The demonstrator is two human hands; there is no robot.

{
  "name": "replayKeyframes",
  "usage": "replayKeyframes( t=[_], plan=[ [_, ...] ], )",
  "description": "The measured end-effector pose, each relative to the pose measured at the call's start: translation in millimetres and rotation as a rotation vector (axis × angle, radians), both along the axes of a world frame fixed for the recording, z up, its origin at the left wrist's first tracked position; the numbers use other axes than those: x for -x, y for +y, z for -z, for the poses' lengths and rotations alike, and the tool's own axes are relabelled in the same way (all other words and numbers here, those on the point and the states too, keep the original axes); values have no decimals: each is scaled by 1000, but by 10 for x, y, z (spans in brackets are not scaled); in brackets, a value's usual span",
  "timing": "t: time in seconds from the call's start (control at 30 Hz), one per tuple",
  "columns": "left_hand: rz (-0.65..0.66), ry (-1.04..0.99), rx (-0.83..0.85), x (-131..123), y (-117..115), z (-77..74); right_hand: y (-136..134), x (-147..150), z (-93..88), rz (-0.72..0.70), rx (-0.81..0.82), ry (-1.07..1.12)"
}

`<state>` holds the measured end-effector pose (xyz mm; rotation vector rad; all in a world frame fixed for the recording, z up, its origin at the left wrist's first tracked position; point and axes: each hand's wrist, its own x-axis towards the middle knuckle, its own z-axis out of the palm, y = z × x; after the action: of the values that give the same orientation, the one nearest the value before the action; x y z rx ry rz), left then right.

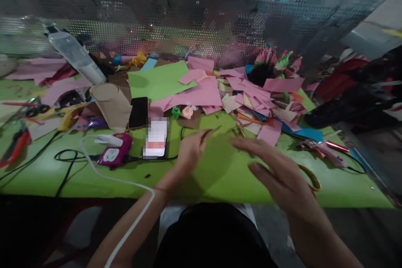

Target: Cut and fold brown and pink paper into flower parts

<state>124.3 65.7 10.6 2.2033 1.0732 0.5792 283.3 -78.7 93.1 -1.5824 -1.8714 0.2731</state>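
Note:
My left hand is over the green tabletop, just right of the lit phone. Its fingers are pressed together, and a thin tip sticks out past them, too blurred to name. Facing it, my right hand hovers with fingers stretched out and thumb apart, nothing in it. A yellow ring-shaped roll lies partly hidden behind that hand. Beyond my hands, a small green piece and a pale pink piece rest near a brown scrap.
Pink paper sheets and a green sheet pile along the back. A purple power strip with cables and a white cord lies left, near a bottle and red-handled pliers. A glue gun lies right.

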Motion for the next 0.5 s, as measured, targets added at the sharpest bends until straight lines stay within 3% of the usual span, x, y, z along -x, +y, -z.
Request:
replayKeyframes(
  t=[0.13,0.23,0.37,0.5],
  plan=[
    [-208,-275,276,26,79,16,530,-274,390,45,107,-308],
    [-271,-598,583,23,93,15,631,-308,707,69,181,-554],
    [-297,-757,795,29,76,-5,363,-189,910,51,268,-628],
    [-276,-792,853,31,66,-8,-131,-175,808,-66,338,-530]
  ],
)
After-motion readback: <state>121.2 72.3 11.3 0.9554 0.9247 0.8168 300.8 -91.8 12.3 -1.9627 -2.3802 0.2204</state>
